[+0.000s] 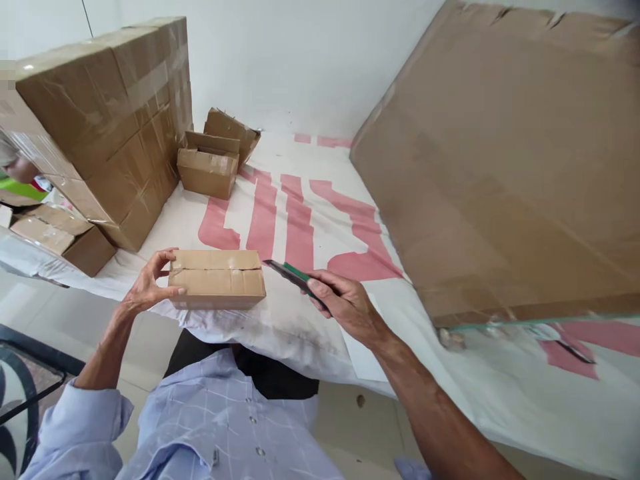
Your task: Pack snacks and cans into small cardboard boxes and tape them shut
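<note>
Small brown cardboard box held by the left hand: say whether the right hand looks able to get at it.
Likely yes: the right hand holds a slim green-and-black knife pointing toward the box, nothing visible lies between, and the left hand covers only its left end.

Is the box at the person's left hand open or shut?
Shut: the small box has its top flaps lying flat, meeting along a lengthwise seam. The left hand holds one end.
</note>
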Demonstrator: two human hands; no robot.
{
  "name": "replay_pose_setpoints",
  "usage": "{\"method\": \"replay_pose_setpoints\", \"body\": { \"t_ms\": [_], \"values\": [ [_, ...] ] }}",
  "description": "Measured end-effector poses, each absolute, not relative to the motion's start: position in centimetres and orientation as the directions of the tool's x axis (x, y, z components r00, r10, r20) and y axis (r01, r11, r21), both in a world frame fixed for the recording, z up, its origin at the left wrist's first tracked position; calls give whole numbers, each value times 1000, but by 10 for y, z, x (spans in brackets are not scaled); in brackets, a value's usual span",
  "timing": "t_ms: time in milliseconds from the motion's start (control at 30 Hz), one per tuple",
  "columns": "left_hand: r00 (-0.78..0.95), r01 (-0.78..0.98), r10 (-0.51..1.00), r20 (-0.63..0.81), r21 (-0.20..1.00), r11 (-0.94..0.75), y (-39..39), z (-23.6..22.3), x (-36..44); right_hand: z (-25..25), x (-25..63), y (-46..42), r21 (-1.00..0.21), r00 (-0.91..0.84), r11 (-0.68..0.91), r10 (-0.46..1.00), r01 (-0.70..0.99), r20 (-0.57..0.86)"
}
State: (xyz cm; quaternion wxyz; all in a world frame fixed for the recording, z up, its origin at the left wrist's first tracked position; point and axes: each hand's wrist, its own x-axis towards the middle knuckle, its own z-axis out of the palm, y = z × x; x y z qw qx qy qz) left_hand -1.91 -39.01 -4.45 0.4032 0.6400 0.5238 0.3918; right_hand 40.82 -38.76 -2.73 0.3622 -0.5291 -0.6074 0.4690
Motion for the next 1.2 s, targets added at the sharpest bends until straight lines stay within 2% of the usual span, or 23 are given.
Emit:
{"method": "replay_pose_setpoints", "body": {
  "t_ms": [67, 233, 367, 800, 1200],
  "values": [
    [104, 267, 988, 112, 954, -136, -392, -56, -15, -9, 393, -381, -932, -284, 90, 959, 351, -14],
    [16, 183, 992, 125, 975, -126, -398, -68, -5, 18, 354, -362, -828, -490, 342, 866, 445, 94],
    [7, 163, 993, 122, 979, -121, -402, -69, -4, 23, 331, -347, -773, -606, 452, 788, 445, 112],
    [51, 226, 992, 116, 966, -125, -408, -67, -5, 38, 291, -325, -666, -726, 585, 681, 463, 94],
    [105, 295, 985, 138, 942, -163, -408, -70, -6, 47, 288, -322, -647, -738, 603, 668, 468, 89]
  ]
}}
